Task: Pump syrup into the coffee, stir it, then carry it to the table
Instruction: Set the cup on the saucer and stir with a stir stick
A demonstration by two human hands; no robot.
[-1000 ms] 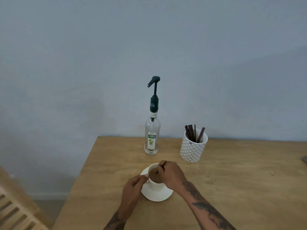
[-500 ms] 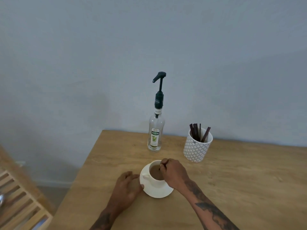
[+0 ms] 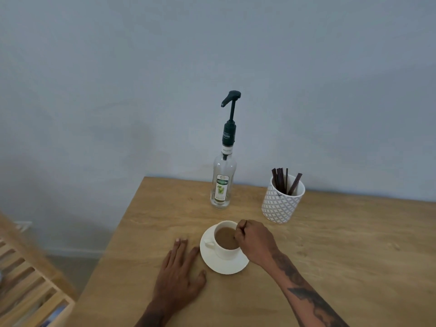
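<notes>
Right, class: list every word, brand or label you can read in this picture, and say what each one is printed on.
"TEISSEIRE": main label on the front of the syrup bottle.
"TEISSEIRE": dark collar under the pump, sideways and only just readable.
"MOJITO": white band on the bottle neck.
Small print at the foot of the main label: too small to read.
Small dark mark on the patterned pot: unreadable.

Bare forearms, dark tattoos along the right forearm (image 3: 306, 293).
</notes>
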